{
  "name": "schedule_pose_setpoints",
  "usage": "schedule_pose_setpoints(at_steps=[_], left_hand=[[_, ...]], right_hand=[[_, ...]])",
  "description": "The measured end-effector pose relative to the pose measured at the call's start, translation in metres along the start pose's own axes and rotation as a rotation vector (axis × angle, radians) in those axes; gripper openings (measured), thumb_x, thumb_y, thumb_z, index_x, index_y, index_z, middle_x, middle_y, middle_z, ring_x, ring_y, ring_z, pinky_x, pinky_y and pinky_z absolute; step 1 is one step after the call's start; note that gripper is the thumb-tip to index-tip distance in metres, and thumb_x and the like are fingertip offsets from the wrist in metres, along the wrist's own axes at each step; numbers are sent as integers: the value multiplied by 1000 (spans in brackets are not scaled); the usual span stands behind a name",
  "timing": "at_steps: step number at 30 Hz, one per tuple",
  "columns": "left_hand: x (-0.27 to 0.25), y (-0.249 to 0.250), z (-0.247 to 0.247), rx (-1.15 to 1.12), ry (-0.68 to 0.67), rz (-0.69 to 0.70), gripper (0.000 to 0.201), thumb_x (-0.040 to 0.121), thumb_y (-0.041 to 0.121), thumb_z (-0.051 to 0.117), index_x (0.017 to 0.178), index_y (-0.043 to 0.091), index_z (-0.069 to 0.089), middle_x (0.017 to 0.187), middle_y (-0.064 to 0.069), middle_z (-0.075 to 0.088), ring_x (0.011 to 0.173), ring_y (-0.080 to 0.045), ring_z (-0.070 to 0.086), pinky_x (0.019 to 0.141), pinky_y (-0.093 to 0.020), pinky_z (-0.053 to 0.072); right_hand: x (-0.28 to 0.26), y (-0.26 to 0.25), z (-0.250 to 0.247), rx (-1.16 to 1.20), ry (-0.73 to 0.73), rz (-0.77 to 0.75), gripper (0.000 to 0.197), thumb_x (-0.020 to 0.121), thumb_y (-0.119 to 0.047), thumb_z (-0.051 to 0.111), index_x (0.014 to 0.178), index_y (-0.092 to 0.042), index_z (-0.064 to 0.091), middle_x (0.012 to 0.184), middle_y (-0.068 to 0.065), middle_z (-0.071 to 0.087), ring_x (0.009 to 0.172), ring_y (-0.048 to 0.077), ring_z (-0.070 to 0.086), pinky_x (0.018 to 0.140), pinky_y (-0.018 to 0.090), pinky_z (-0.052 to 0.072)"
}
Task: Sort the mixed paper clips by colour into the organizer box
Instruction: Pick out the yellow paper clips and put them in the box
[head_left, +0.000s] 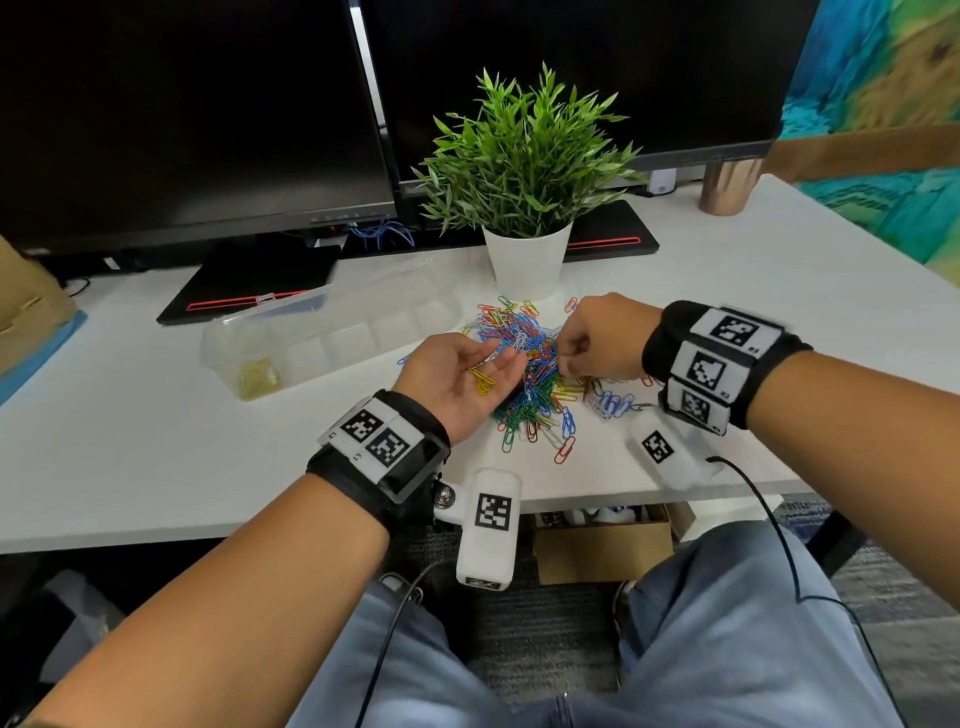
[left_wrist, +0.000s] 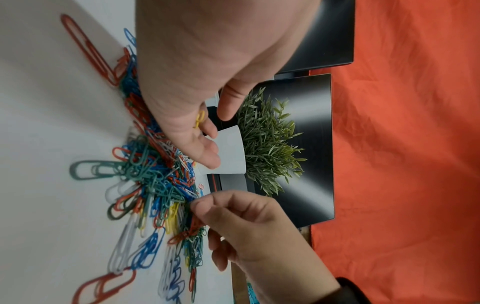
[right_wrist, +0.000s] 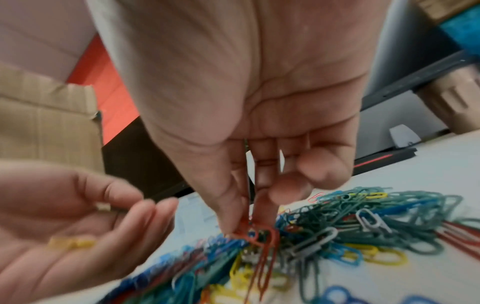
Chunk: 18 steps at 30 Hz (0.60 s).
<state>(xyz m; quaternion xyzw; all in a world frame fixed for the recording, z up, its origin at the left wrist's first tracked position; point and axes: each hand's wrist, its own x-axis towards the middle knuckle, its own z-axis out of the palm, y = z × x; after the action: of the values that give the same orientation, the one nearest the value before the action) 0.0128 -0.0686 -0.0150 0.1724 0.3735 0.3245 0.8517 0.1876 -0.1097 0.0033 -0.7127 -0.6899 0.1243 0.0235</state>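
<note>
Organizer box: clear, lid up, on the desk's left; yellow clips fill its leftmost compartment.
Left hand: palm up, fingers relaxed, cradling yellow clips beside the pile.
Clip pile: mixed colours, between both hands.
Right hand: fingertips down in the pile, pinching a red clip.
Key relation: the box lies left of both hands; the left hand is nearer.

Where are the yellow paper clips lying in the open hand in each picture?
Head: the yellow paper clips lie on the upturned left hand, centre, left of the pile.
Left wrist: a yellow bit peeks past the palm's edge, middle of the picture.
Right wrist: blurred yellow clips on the palm, lower left.
Shared landmark: the mixed clip pile.
</note>
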Motion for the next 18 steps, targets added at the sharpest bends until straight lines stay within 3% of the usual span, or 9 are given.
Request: schedule_pose_setpoints(at_steps=[2,4,6,7,9,11,13,18], left_hand=[[2,0,0,4,-8,1,17,91,1,44,102,-4,56,113,-23,58,109,-37,61,79,-39,55],[3,-1,1,28,-14,2,19,91,1,43,104,-4,56,116,-25,59,108,-38,61,79,-39,55],[3,-2,4,42,-26,-3,18,92,2,43,100,-5,56,115,-26,60,109,-39,61,81,-40,55],[2,-3,4,42,-32,-4,17,92,2,43,97,-5,57,114,-26,60,109,-39,60,82,-40,55],[2,-3,5,39,-38,-3,17,92,3,42,94,-5,57,111,-26,61,109,-39,60,84,-40,54],[2,-3,4,37,-39,3,19,92,3,42,97,-5,58,111,-26,61,108,-39,61,81,-39,55],[2,-3,3,34,-39,11,20,92,4,42,100,-5,58,110,-27,62,106,-40,61,77,-39,55],[2,-2,2,33,-26,22,22,92,4,42,106,-5,57,103,-25,63,110,-39,61,83,-38,54]], right_hand=[[-1,4,-7,136,14,19,13,87,-24,68,89,-13,75,74,-7,64,68,10,57,67,22,43],[-1,6,-12,227,13,41,12,88,-25,68,86,-14,74,62,-9,62,51,2,54,58,20,44],[-1,6,-14,199,7,55,12,88,-25,68,85,-14,74,63,-6,63,43,-2,53,53,19,42],[0,6,-14,132,4,60,13,88,-24,68,87,-12,74,72,-3,68,51,-2,56,57,20,44],[0,3,-11,-33,-16,60,15,87,-20,66,93,-10,75,92,3,72,77,11,63,70,23,46],[0,1,-7,-139,-46,43,17,86,-16,64,98,-11,75,99,3,73,91,20,65,82,26,51],[-2,-1,-7,-165,-47,24,19,86,-14,62,99,-12,75,99,2,73,94,21,65,88,30,52],[0,-13,-3,-164,-67,-31,13,82,-23,70,91,-15,74,93,0,73,85,16,64,84,30,54]])
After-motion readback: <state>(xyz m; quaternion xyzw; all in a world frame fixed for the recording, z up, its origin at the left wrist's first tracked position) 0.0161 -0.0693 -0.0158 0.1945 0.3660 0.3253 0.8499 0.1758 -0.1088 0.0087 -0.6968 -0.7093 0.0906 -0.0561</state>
